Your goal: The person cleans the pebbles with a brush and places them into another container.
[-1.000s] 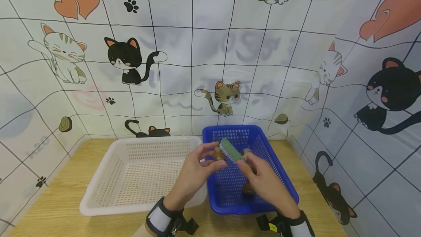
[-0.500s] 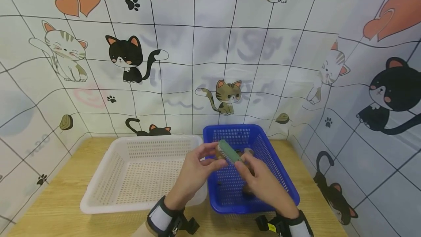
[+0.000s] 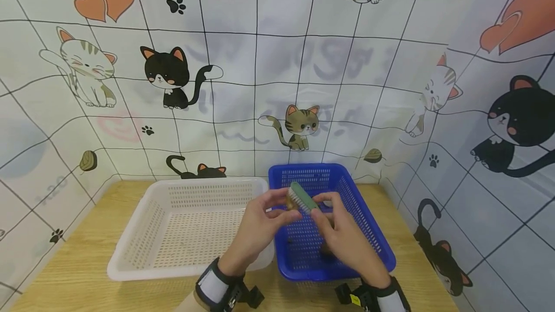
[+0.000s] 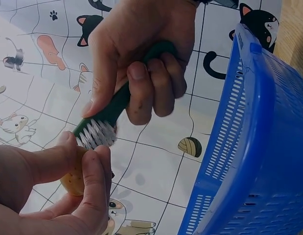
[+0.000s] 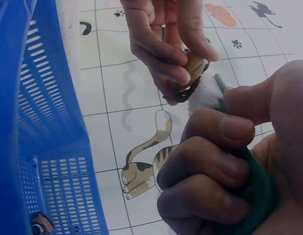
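In the head view my left hand (image 3: 259, 218) pinches a small rounded tan-brown thing (image 3: 291, 202) between thumb and fingers, over the blue basket. Speckles show on its yellowish side in the left wrist view, and dark patches on its other side (image 5: 194, 67) in the right wrist view. My right hand (image 3: 344, 235) grips a green scrub brush (image 3: 304, 197) by its handle, fingers wrapped round it and thumb along the back near the head. White bristles (image 4: 97, 134) meet the tan-brown thing at its upper end. The held thing's exact kind I cannot tell.
The blue basket (image 3: 388, 259) stands on the wooden table (image 3: 56, 254). Inside it lie a brown lump (image 3: 326, 249), partly behind my right hand, and a pale piece (image 3: 328, 203). A white basket (image 3: 117, 259) stands to its left. Cat-patterned sheeting (image 3: 243, 61) encloses the back and sides.
The brush has shifted back and forth slightly against the tan-brown thing. My right index finger has lifted along the brush, while my left hand keeps nearly the same place.
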`<state>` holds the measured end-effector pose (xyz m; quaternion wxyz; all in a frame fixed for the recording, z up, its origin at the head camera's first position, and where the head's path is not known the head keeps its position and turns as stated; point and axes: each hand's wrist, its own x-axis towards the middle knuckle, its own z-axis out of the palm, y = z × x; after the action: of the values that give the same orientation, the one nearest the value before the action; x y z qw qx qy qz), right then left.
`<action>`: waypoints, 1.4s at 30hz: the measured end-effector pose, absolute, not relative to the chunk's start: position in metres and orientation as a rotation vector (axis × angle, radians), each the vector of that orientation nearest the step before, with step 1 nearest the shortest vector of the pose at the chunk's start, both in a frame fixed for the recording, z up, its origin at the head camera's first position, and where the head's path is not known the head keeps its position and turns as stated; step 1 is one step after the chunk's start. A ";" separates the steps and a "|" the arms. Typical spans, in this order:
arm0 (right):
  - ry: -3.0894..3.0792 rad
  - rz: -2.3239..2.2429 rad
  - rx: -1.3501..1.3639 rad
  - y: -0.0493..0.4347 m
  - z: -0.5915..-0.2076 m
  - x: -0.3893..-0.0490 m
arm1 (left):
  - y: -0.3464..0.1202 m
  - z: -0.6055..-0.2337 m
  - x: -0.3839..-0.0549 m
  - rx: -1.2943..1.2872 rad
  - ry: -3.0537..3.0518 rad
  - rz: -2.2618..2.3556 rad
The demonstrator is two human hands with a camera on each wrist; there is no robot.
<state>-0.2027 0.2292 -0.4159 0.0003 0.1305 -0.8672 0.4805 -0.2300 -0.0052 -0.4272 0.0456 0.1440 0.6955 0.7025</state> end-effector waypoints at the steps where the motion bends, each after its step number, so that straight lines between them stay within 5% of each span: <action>1: -2.719 1.508 0.408 0.229 -0.415 -0.202 | -0.006 -0.427 -0.230 0.433 2.121 2.147; 42: -2.441 1.454 0.423 0.211 -0.431 -0.177 | -0.007 -0.427 -0.228 0.460 2.139 2.126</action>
<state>-0.1773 0.2110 -0.4311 0.1342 0.1460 -0.8421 0.5016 -0.2285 -0.0067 -0.4270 0.0453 0.1506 0.7004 0.6963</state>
